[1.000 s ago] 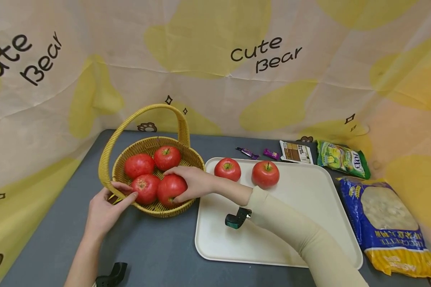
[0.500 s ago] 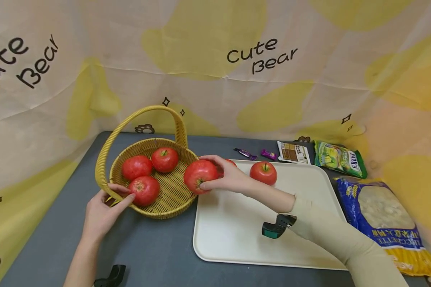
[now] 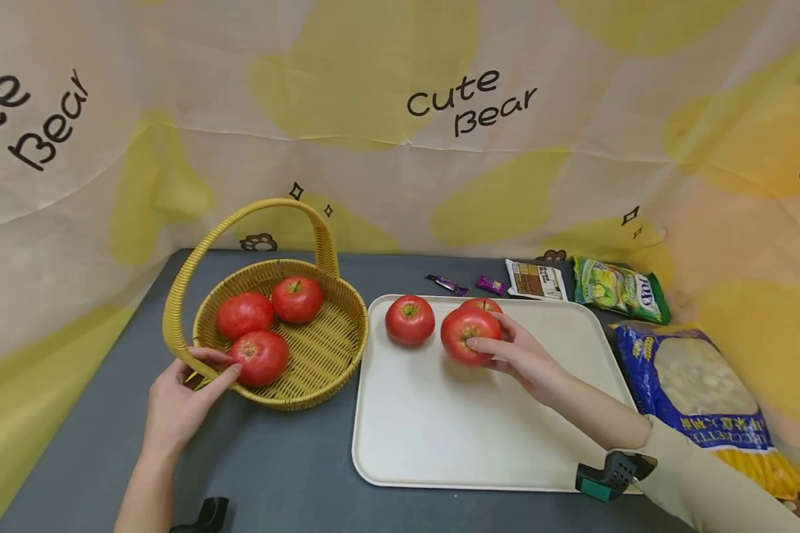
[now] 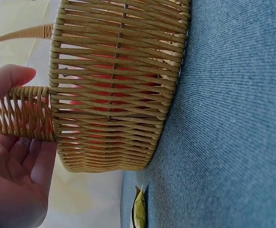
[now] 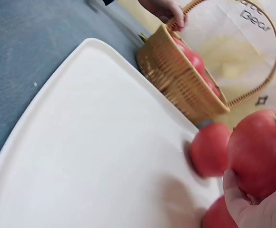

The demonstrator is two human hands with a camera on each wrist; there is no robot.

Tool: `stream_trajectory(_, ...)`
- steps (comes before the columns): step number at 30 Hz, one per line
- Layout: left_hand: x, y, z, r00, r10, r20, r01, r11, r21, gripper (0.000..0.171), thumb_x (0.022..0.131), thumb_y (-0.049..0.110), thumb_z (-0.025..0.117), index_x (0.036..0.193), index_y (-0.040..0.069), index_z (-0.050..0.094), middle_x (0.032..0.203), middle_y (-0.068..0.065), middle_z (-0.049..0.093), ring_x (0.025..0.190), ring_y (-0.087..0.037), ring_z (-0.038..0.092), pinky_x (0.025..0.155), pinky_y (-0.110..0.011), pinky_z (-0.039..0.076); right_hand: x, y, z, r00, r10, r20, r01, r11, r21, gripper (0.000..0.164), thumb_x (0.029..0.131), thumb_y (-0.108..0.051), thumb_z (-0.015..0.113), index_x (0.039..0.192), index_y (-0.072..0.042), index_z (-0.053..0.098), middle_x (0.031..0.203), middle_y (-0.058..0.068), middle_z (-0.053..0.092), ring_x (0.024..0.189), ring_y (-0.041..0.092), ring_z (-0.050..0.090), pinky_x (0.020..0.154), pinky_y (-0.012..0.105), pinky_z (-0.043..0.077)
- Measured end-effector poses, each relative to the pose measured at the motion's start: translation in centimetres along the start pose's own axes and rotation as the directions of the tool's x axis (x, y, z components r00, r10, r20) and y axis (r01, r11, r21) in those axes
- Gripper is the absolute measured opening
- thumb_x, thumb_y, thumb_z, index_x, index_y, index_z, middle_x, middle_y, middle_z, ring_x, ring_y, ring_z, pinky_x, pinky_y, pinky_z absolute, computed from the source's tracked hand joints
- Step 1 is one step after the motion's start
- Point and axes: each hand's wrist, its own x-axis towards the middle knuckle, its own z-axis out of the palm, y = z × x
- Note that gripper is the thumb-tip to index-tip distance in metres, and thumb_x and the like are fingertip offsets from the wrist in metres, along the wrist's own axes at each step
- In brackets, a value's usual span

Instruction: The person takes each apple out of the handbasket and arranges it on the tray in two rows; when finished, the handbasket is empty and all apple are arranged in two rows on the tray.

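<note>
A yellow wicker basket [image 3: 323, 337] with a tall handle stands at the left, three red apples inside, the front one [image 3: 258, 358] close to my left fingers. My left hand [image 3: 181, 403] grips the base of the basket's handle [image 4: 24, 111], thumb on one side and fingers on the other. Over the white tray [image 3: 427, 437], my right hand [image 3: 523, 355] holds a red apple [image 3: 465, 337] between thumb and fingers. In the right wrist view a shadow shows on the tray below this held apple [image 5: 259, 152]. One apple [image 3: 410, 320] sits on the tray to its left; another [image 3: 483, 304] is partly hidden behind it.
Behind the tray lie two small purple-wrapped candies [image 3: 490, 285], a brown and white packet [image 3: 535, 280] and a green snack bag [image 3: 620, 289]. A large blue and yellow bag [image 3: 707, 400] is beside the tray's right edge. A patterned cloth [image 3: 347, 89] hangs behind the table.
My right hand has lifted an apple out of the basket and carried it rightward over the tray. My left hand keeps its grip on the basket handle.
</note>
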Motion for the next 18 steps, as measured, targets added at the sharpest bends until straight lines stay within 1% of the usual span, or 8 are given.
stream_trajectory(4, 0.0, -0.1, 0.0, 1.0, -0.016, -0.005, 0.016, 1.0, -0.01, 0.031, 0.083, 0.022, 0.079, 0.106, 0.007, 0.065, 0.09, 0.012, 0.064, 0.087, -0.004, 0.055, 0.077, -0.008, 0.042, -1.1, 0.8, -2.4, 0.998, -0.004, -0.062, 0.007, 0.999, 0.035, 0.07, 0.094, -0.024, 0.063, 0.149, -0.004, 0.024, 0.143, 0.015, 0.034, 0.126, 0.03, 0.04, 0.091, 0.039, 0.051)
stream_trajectory(8, 0.0, -0.1, 0.0, 1.0, -0.025, -0.012, 0.025, 1.0, -0.012, 0.032, 0.082, 0.021, 0.08, 0.106, 0.008, 0.065, 0.09, 0.013, 0.064, 0.087, -0.004, 0.056, 0.077, -0.008, 0.042, -1.5, 1.4, -4.7, 0.993, 0.003, -0.118, 0.006, 0.997, 0.071, 0.071, 0.096, -0.029, 0.061, 0.15, -0.004, 0.022, 0.141, 0.012, 0.035, 0.121, 0.024, 0.042, 0.09, 0.037, 0.052)
stream_trajectory(13, 0.1, -0.1, 0.0, 0.999, -0.03, -0.022, 0.03, 1.0, 0.001, 0.031, 0.082, 0.022, 0.08, 0.106, 0.008, 0.065, 0.089, 0.014, 0.064, 0.087, -0.005, 0.055, 0.076, -0.008, 0.042, -1.0, 2.2, -7.5, 0.982, 0.023, -0.186, -0.003, 0.994, 0.111, 0.076, 0.096, -0.035, 0.062, 0.152, -0.005, 0.02, 0.134, 0.004, 0.04, 0.116, 0.017, 0.044, 0.089, 0.031, 0.052)
stream_trajectory(16, 0.1, 0.1, 0.0, 0.999, -0.033, -0.015, 0.033, 0.999, 0.014, 0.031, 0.083, 0.024, 0.08, 0.105, 0.008, 0.065, 0.089, 0.014, 0.063, 0.087, -0.004, 0.055, 0.076, -0.007, 0.042, -0.5, 2.7, -8.9, 0.971, 0.064, -0.23, -0.042, 0.994, 0.1, 0.081, 0.094, -0.041, 0.063, 0.153, -0.006, 0.019, 0.136, 0.003, 0.04, 0.118, 0.017, 0.042, 0.093, 0.028, 0.049)
stream_trajectory(18, 0.1, 0.1, 0.1, 0.999, -0.034, -0.008, 0.035, 0.999, 0.017, 0.032, 0.083, 0.025, 0.079, 0.105, 0.008, 0.065, 0.089, 0.013, 0.064, 0.087, -0.004, 0.054, 0.076, -0.008, 0.042, -0.2, 3.0, -9.7, 0.963, 0.086, -0.255, -0.07, 0.995, 0.074, 0.085, 0.093, -0.045, 0.063, 0.153, -0.005, 0.019, 0.14, 0.005, 0.038, 0.121, 0.018, 0.039, 0.097, 0.028, 0.046)
